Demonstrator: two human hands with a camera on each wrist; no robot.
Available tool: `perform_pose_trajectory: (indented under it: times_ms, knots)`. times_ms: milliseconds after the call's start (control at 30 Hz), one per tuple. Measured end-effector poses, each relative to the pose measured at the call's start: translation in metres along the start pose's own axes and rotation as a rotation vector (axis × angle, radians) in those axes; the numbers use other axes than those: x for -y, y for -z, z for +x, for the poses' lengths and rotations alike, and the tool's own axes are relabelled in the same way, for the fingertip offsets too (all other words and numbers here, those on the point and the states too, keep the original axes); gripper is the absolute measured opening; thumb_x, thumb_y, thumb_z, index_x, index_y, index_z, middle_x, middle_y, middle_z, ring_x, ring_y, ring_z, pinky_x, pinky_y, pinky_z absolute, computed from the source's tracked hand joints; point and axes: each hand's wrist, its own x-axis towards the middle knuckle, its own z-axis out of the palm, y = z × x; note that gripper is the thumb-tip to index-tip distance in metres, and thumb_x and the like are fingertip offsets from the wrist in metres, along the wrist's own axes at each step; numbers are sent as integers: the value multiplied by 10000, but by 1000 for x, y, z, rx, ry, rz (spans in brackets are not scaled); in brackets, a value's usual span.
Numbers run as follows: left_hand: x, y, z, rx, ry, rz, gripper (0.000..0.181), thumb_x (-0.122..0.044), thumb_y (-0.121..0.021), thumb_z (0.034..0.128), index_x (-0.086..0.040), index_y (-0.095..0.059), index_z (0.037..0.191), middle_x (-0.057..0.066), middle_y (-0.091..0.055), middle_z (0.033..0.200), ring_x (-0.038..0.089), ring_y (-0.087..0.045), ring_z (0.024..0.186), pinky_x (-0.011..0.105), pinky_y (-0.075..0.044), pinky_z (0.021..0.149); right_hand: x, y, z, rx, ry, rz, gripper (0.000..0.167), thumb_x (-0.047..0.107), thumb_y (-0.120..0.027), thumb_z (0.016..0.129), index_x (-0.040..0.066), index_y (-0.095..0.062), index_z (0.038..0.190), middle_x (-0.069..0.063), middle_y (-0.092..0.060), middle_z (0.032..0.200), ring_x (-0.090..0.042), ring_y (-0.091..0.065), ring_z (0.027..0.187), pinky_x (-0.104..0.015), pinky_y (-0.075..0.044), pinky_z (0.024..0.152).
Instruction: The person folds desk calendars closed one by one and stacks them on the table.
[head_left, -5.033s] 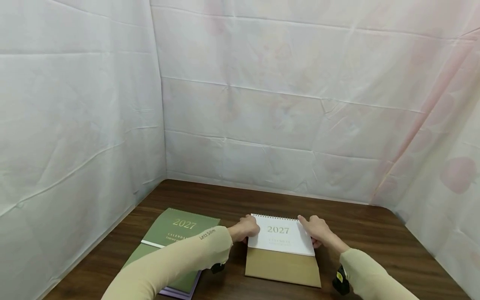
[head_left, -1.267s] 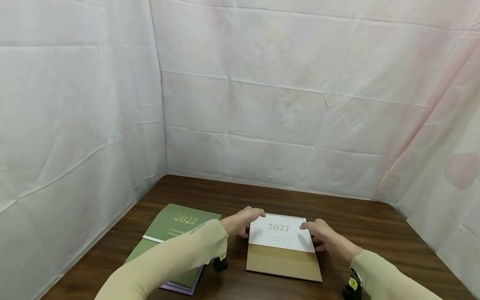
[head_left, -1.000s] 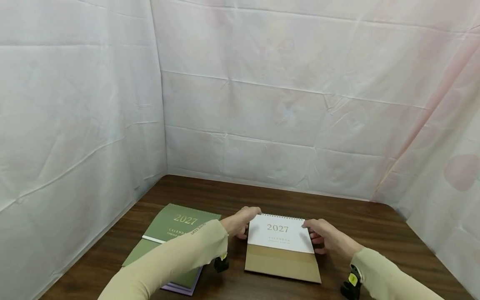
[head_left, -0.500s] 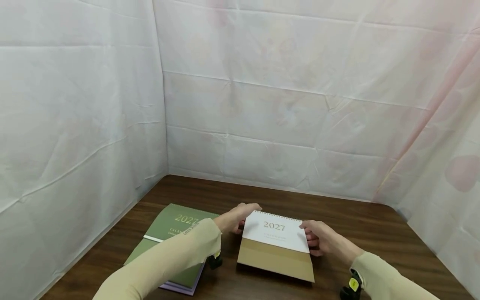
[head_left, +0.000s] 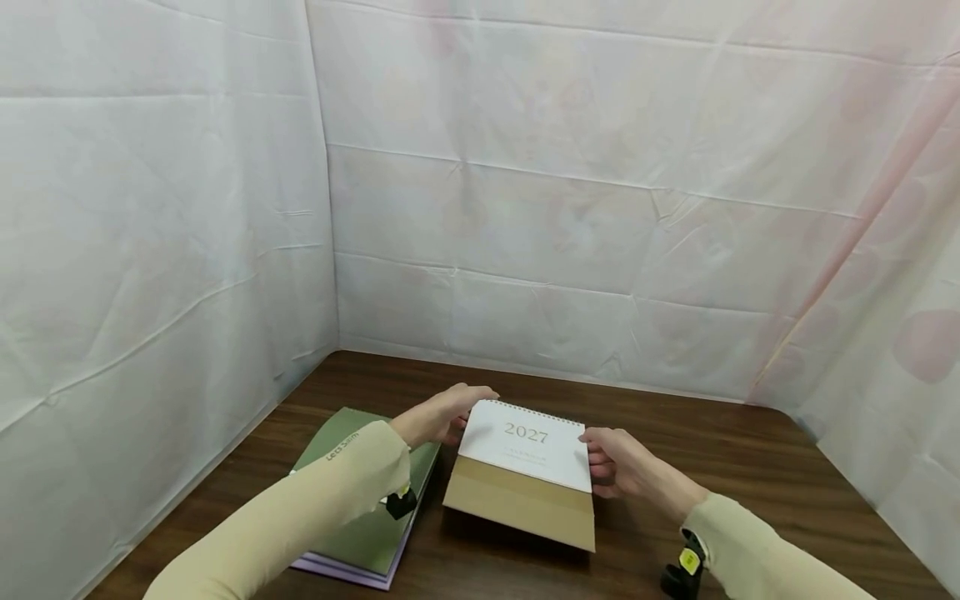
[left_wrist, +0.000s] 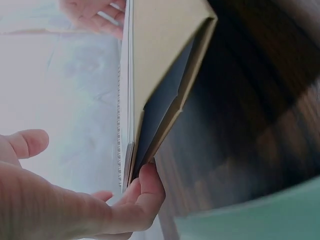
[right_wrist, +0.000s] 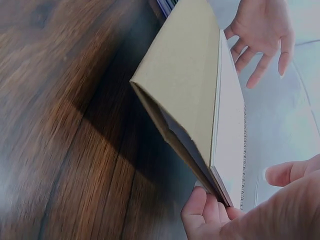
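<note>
A desk calendar (head_left: 525, 454) with a white 2027 page, spiral binding and a gold-tan stand is off the table, tilted, its near edge raised. My left hand (head_left: 442, 414) holds its left side; in the left wrist view the bent fingers (left_wrist: 145, 200) support the edge while the thumb stands apart. On the other side my right hand (head_left: 618, 462) holds the right edge, its fingers (right_wrist: 202, 207) curled under the stand and the thumb clear of the page in the right wrist view. The stand's hollow, dark inside shows from both wrists.
Left of the held calendar lies a green calendar (head_left: 360, 533) on top of a purple one (head_left: 345, 572), partly hidden by my left sleeve. Everything is on a dark wooden table (head_left: 720, 467). White cloth (head_left: 525, 208) hangs behind and at both sides.
The white calendar has risen off the table and moved left, toward the green one, tilting as it goes. Both hands have travelled left with it. The green calendar stays in place.
</note>
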Motion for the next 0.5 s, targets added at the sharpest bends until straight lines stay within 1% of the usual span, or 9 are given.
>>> perform_pose_trajectory:
  times_ms: [233,400,500]
  knots:
    - [-3,23,-3,-13,29,53,780,-473,-630,863,-105,-307,1470,242,-492,1237,339,-557,1019,478,-527,795,7,-18,1,16,26,11,307,253,-537,919,-22,-522,1054,-16,-567,750,-151,-559,691,-383,-516,682]
    - [-1,40,-3,-12,40,69,750,-507,-622,859,-102,-358,1432,231,-497,1214,335,-574,1009,490,-533,793,12,-34,1,24,38,9,333,254,-539,912,-31,-517,1085,-62,-547,857,-179,-552,738,-378,-539,668]
    - [2,51,-4,-22,56,76,743,-521,-625,852,-101,-373,1411,219,-488,1191,326,-571,992,469,-532,768,14,-45,0,39,46,17,313,245,-538,915,-26,-527,1070,-64,-548,859,-166,-555,712,-367,-547,654]
